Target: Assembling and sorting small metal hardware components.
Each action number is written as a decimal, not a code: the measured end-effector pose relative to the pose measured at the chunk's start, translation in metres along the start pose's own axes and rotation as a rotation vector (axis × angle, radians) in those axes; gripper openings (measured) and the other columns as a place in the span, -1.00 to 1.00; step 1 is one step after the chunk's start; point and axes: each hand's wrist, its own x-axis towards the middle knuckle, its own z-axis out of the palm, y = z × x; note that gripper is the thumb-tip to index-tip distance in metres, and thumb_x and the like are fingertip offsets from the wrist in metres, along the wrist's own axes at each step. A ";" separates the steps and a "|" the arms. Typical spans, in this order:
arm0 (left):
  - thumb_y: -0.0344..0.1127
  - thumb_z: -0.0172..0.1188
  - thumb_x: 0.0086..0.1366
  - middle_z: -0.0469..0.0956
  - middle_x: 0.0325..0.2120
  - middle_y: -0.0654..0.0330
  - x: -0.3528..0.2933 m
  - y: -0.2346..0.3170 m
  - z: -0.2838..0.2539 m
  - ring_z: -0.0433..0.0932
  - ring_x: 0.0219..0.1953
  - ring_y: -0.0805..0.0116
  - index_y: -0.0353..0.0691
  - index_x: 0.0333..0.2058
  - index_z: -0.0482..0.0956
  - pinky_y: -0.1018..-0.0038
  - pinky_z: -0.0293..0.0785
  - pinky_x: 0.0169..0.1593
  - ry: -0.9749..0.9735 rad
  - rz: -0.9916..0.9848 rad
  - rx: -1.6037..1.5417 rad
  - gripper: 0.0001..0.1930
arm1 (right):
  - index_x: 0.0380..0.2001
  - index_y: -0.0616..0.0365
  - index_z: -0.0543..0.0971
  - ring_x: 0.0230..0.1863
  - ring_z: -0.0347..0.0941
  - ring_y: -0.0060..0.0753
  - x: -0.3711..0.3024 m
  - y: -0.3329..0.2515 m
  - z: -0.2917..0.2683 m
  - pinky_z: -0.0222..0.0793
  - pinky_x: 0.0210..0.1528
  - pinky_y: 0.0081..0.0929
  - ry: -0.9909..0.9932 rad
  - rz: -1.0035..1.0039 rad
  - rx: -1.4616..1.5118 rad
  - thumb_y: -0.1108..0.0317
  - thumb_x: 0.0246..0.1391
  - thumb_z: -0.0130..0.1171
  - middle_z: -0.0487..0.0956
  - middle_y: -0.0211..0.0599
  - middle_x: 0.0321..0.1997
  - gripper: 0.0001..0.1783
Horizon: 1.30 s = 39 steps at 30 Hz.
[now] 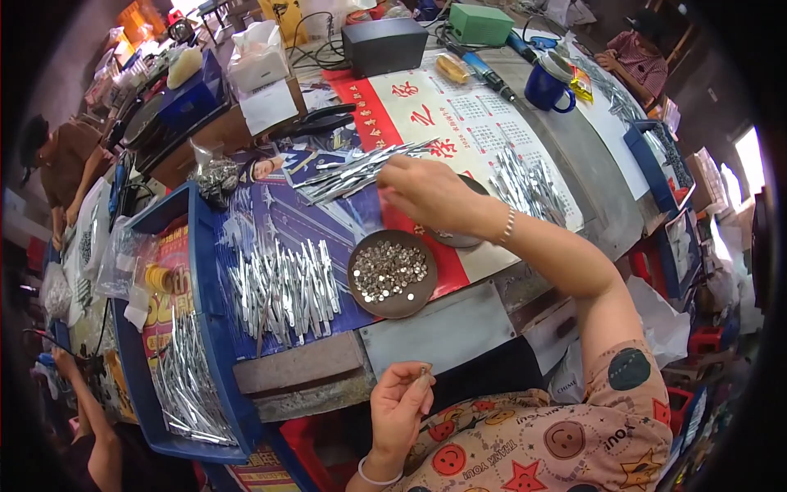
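My left hand is held low at the table's front edge, thumb and forefinger pinched; a tiny piece seems to show at the tips, too small to name. Above the table, my right hand has its fingers drawn together beside a pile of thin metal strips; what they hold, if anything, is hidden. Under its wrist stands a second round dish, partly covered. A brown bowl of small silvery discs sits between my hands. More metal strips lie to the left and right.
A blue tray with metal strips stands at the left. Toward the back are a dark box, a green box, a blue pen-shaped tool and a blue mug. Other people sit at the far left and far right.
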 end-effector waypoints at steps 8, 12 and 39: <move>-0.54 0.07 0.27 0.51 -0.36 0.12 0.002 -0.001 -0.003 0.32 -0.58 0.58 -0.38 -0.17 0.45 0.70 0.22 -0.51 -0.017 -0.011 -0.003 -0.84 | -0.42 0.21 0.43 -0.25 0.45 -0.07 0.042 0.032 0.044 0.37 -0.21 -0.22 0.078 -0.015 -0.147 0.40 0.00 0.04 0.44 -0.12 -0.33 -0.90; -0.55 0.07 0.26 0.52 -0.37 0.12 0.005 -0.001 0.002 0.32 -0.59 0.57 -0.38 -0.19 0.45 0.69 0.23 -0.51 -0.019 -0.043 -0.016 -0.85 | -0.46 0.22 0.50 -0.32 0.51 -0.05 0.042 0.036 0.037 0.42 -0.26 -0.21 0.063 0.005 -0.172 0.40 -0.02 0.01 0.50 -0.07 -0.37 -0.88; -0.58 0.03 0.27 0.53 -0.35 0.08 -0.025 -0.011 0.053 0.37 -0.56 0.49 -0.25 -0.17 0.45 0.63 0.33 -0.49 -0.155 0.029 0.120 -0.83 | -0.28 0.27 0.46 -0.44 0.41 -0.43 -0.193 -0.085 -0.054 0.34 -0.34 -0.49 -0.155 0.091 0.998 0.48 -0.09 0.11 0.47 -0.26 -0.49 -0.77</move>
